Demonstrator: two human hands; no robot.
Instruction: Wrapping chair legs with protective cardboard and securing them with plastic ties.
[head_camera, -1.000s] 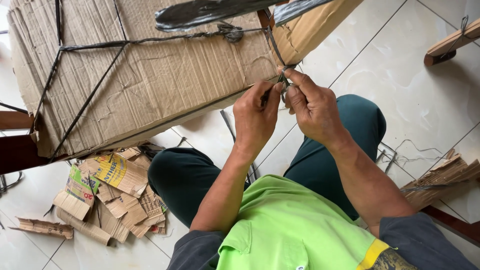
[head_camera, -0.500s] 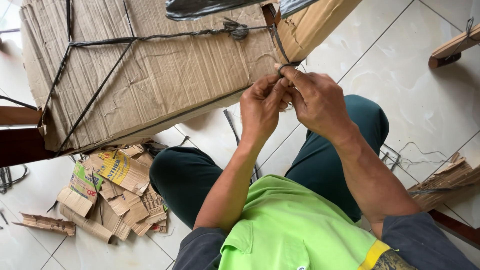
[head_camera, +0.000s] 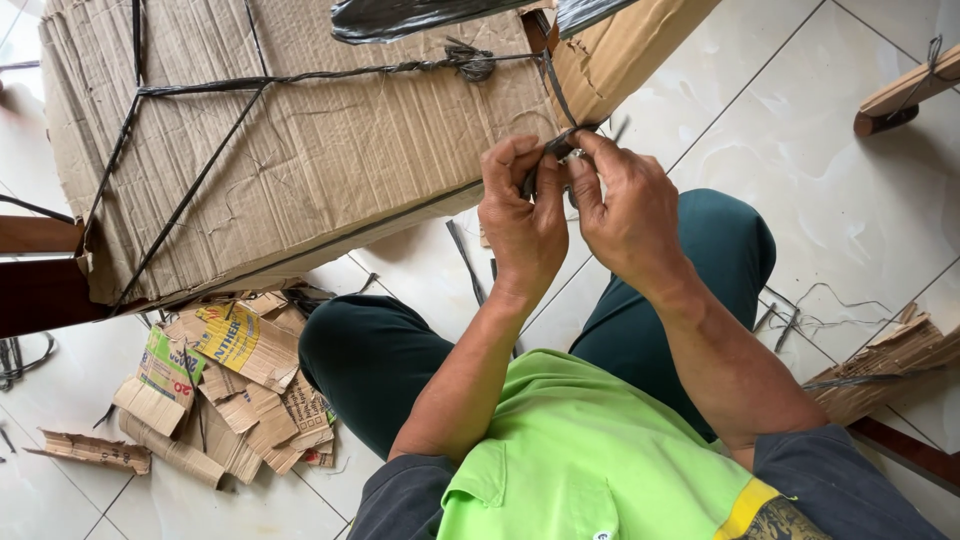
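A big object wrapped in worn brown cardboard (head_camera: 300, 150) fills the upper left, bound with thin black strapping (head_camera: 190, 190) that is knotted near its top edge. My left hand (head_camera: 522, 222) and my right hand (head_camera: 628, 210) meet at the wrapping's lower right corner, both pinching the same end of black strap (head_camera: 556, 145) that runs up to the corner. Fingers of both hands are closed around it. Black plastic film (head_camera: 420, 15) shows at the top.
Torn cardboard scraps (head_camera: 215, 385) lie on the white tiled floor at the lower left. A wooden piece (head_camera: 905, 95) sits at the upper right, a frayed bundle with loose strings (head_camera: 880, 365) at the right. My knees in dark green trousers are below the hands.
Both hands have stayed on the strap end at the corner, shifting slightly; the fingers have worked closer together around it. The wrapped object sits the same.
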